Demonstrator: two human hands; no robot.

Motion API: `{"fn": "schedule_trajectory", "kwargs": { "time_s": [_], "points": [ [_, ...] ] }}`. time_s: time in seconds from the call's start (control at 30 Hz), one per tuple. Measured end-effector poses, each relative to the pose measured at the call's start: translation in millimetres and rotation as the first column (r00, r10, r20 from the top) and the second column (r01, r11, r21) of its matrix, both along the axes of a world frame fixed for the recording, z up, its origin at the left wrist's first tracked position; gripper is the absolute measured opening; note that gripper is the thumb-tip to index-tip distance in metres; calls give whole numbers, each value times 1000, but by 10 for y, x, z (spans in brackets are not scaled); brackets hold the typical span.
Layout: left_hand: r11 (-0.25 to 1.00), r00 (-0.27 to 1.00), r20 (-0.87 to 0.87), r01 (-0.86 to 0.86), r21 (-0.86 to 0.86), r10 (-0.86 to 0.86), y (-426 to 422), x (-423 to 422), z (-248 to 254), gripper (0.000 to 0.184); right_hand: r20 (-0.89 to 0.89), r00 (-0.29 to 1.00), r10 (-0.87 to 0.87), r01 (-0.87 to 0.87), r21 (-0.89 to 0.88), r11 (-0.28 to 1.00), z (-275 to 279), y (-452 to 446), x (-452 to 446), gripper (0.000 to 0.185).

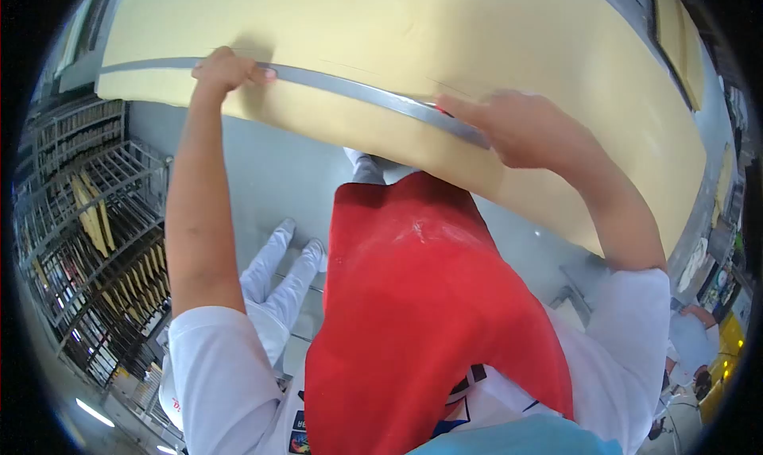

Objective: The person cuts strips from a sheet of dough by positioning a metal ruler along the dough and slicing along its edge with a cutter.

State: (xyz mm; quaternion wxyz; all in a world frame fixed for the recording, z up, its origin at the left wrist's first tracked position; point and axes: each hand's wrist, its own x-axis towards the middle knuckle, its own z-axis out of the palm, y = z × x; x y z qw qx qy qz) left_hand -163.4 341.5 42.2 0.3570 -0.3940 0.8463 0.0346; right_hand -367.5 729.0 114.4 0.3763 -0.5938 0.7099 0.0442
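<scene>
View downward over a counter point(636, 18) bearing a broad, pale yellow sheet point(381, 18), from 10 through 12 to 3 o'clock. Note the long grey strip point(350, 85) lying flat on the sheet near its closer edge, running from 10 o'clock to just past 1, with a band of yellow left on the wearer's side. At 11 o'clock, left hand point(226, 69) set on the strip, thumb and fingers spread, apparently pressing down. At 2 o'clock, right hand point(520, 129) curled, with index finger extended, apparently pinching a small red item point(442, 109) by the strip's far edge; too blurred to tell its shape or exact contact. Note also fine lines on the sheet just beyond the strip. Step in hand, by judgement: steadying of the strip by one hand, guiding of the red item beside it by the other. Called for next, by the same judgement: firm, even pressure at 11 o'clock and a close, level path along the edge. At 6 o'clock, a red apron point(429, 288); at 9, metal racks point(95, 209); at 8, white-trousered legs point(274, 300) of another person.
</scene>
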Motion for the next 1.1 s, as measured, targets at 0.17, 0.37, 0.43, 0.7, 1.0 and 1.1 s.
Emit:
{"fn": "schedule_trajectory", "kwargs": {
  "time_s": [0.17,0.37,0.43,0.7,1.0,1.1],
  "points": [
    [956,935,-224,-291,-44,275,-74,77,-94,103,-83,997,-5,2,-47,999,133,742,-174,71],
    [953,937,-183,-304,-11,297,-10,35,12,103,-206,979,13,11,118,993,301,1102,-216,77],
    [950,935,-190,-311,-22,301,-16,26,-1,102,-210,978,8,15,107,994,262,1185,-234,79],
    [926,901,-249,-375,-32,356,2,25,3,105,-246,969,2,27,116,993,253,1253,-216,79],
    [979,984,5,176,-102,-176,-58,87,-168,94,-137,977,-166,165,-15,986,414,1346,-270,67],
    [991,996,-40,75,-113,-80,84,86,-76,98,145,930,-337,359,-171,917,561,1330,-327,61]
  ]
}}
